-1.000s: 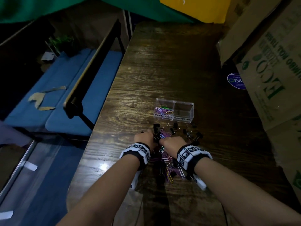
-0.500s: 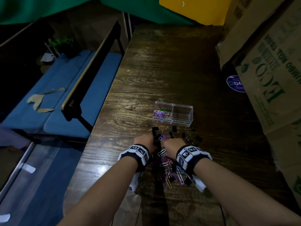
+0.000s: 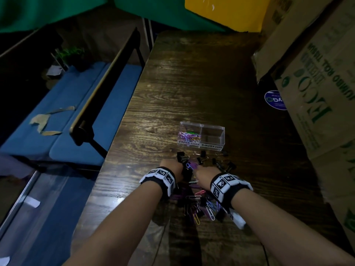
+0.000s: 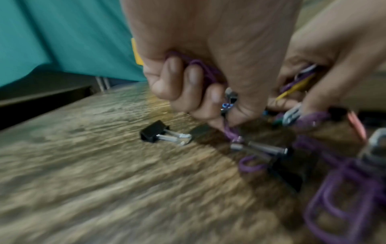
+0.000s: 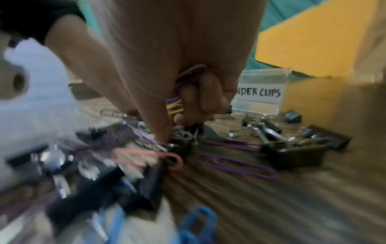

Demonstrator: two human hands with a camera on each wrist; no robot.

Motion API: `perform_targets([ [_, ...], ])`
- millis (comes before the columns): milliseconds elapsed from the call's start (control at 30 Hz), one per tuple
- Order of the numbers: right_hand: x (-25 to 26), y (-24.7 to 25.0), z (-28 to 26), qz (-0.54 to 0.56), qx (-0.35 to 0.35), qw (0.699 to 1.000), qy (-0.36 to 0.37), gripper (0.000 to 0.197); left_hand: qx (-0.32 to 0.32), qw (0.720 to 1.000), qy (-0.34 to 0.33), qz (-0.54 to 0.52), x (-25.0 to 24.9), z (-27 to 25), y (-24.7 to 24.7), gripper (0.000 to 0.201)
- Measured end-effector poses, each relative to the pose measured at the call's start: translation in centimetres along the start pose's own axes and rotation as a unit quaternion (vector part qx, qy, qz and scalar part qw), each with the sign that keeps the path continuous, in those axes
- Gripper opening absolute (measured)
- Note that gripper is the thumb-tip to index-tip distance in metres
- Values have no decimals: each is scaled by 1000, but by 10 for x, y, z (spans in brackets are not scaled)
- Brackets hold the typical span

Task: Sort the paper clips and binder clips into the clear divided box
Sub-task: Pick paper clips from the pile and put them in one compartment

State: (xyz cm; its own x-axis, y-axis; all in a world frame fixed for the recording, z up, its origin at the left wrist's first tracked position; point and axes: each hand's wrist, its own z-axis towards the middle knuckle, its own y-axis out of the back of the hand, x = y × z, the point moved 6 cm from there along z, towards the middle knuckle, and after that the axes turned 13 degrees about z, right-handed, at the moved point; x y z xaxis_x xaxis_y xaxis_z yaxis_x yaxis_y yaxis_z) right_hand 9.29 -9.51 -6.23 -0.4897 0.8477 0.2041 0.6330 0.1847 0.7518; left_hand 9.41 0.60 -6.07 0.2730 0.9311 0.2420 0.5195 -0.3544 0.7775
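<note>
The clear divided box (image 3: 211,129) stands on the wooden table; its left cell, labelled PAPER CLIPS, holds coloured paper clips (image 3: 189,135), and the right cell, labelled BINDER CLIPS (image 5: 259,93), looks bare. A mixed pile of paper clips (image 3: 199,208) and black binder clips (image 3: 201,160) lies in front of the box, under both hands. My left hand (image 3: 172,166) curls round purple paper clips (image 4: 205,72) and pinches another against the table. My right hand (image 3: 203,174) grips a bunch of purple and yellow paper clips (image 5: 175,105), its fingertips down in the pile.
Large cardboard boxes (image 3: 317,89) crowd the table's right side. The table's left edge (image 3: 107,160) drops to a blue bench (image 3: 76,120) with a dark rail. A lone binder clip (image 4: 156,133) lies left of the pile. Bare wood stretches beyond the divided box.
Both hands have stayed over the pile, close together, shifting only slightly as their fingers gather clips. The head view has tilted a little, so the box sits lower in frame.
</note>
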Motion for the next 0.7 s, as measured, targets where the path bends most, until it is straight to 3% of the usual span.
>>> perform_targets([
  [367,-16,14,-24,121,-48,992,-6,30,-46,999,-4,5,12,-21,11,34],
  [700,-30,29,-46,235,-53,968,-78,35,-64,996,13,-65,25,-44,27,46],
])
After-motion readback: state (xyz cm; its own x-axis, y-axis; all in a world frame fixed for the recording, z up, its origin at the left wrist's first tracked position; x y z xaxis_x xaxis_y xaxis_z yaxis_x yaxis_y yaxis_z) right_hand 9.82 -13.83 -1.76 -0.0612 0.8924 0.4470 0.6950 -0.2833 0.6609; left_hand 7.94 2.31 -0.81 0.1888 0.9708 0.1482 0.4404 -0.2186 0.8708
